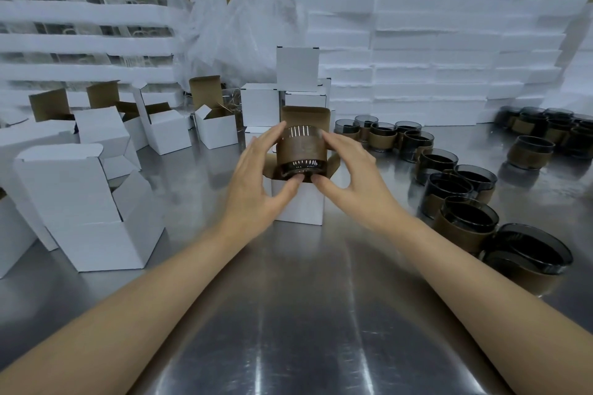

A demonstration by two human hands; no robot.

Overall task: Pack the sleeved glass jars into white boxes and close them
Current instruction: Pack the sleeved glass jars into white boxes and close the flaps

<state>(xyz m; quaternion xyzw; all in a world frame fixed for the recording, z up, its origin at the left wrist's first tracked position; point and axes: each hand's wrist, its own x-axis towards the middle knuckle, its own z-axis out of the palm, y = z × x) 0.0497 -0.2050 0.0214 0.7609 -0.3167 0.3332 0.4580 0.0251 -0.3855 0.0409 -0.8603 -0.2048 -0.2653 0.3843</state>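
Brown-sleeved glass jar [301, 154] sitting half inside open white box [300, 202] | left hand [256, 176] and right hand [346, 170] both gripping jar | steel table [305, 314]

Smoky dark glass jar in a brown cork-like sleeve [301, 152], upright, partly sunk into the mouth of an open white cardboard box with brown inside [300, 202], near mid-bench, rear flap raised. More sleeved smoky glass jars [462, 192] standing close together to the right, trailing toward the near edge. Empty open white boxes [96, 202] crowded at left; closed white boxes [282, 96] stacked just behind.
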